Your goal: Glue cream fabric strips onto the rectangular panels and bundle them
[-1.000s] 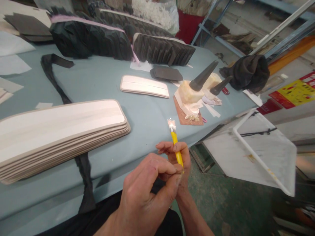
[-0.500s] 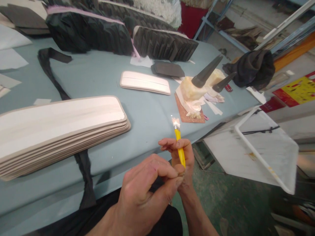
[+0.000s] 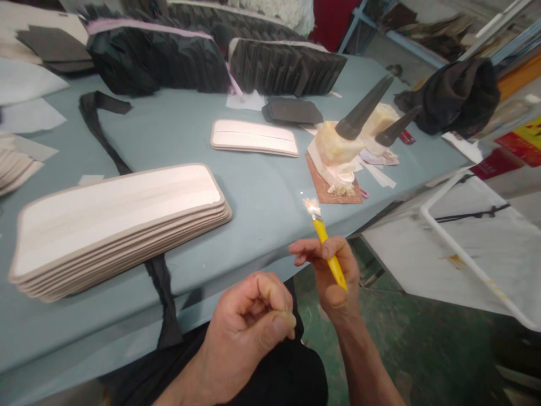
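Note:
In the head view, my right hand [image 3: 338, 262] is closed around the yellow handle of a paintbrush [image 3: 333, 265]. The brush points up and away from me, its bristles coated with a pale, white substance. A round brown patch shows at the handle's lower end; I cannot tell what it is. My left hand [image 3: 256, 324] is to the left of it, apart from the brush, with thumb and fingers pressed together. Whatever may be between those fingertips is too small or hidden. A stack of long white panels with beige edges [image 3: 122, 211] lies on the table to the left.
Smaller white panels [image 3: 255, 137] and dark grey pieces [image 3: 293, 110] lie farther back on the blue-green table [image 3: 262, 186]. Black-handled tools stand in pale blocks [image 3: 337, 144] at right. Bundled black pieces [image 3: 156, 62] line the back. A black strip [image 3: 101, 129] runs under the large stack.
My hands have separated: the left no longer touches the right hand. The right hand with the paintbrush has shifted right. The whole view has also moved slightly.

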A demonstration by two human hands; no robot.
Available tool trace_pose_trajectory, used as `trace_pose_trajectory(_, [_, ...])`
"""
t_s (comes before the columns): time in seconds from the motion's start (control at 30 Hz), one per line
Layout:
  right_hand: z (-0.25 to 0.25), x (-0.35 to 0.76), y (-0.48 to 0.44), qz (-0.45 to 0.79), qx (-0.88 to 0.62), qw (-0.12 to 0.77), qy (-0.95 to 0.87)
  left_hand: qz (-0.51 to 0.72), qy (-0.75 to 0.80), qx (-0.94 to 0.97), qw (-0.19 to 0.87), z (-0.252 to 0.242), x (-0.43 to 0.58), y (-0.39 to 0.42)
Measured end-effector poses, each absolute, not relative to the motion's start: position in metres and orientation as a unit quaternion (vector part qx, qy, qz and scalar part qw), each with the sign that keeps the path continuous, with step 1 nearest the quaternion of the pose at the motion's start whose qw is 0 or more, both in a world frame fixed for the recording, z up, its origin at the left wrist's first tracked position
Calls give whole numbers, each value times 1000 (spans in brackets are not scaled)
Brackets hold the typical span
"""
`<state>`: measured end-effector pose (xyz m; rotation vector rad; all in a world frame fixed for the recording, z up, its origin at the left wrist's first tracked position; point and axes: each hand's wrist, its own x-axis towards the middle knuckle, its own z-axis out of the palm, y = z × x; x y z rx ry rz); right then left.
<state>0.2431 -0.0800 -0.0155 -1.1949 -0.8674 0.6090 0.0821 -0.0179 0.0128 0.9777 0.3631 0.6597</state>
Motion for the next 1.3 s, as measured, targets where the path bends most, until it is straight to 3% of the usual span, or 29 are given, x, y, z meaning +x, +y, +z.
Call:
trace_pose_trajectory(0.13, [-5,243,-87,217,-563,685,-408,338,168,541,751,12,79,-16])
trace_pose_trajectory(0.37, [29,245,-101,175,-633,479,-582,386,73,735,553,3,84,-5])
trace_pose_trajectory(0.63, [30,261,-129,289,-636,485,-526,352,-22,838,416,-3,104,3])
trace_pose_trajectory(0.87, [24,270,-145,330,-636,550,-428,297,-60,874,381,-6,125,-1])
trace_pose_trajectory(1.2, [16,289,-163,169,-690,463,-530,217,-98,908,346,-6,151,-9])
trace_pose_trajectory(1.3, [6,284,-169,178,-706,486,-483,218,-90,901,365,-11,156,-13])
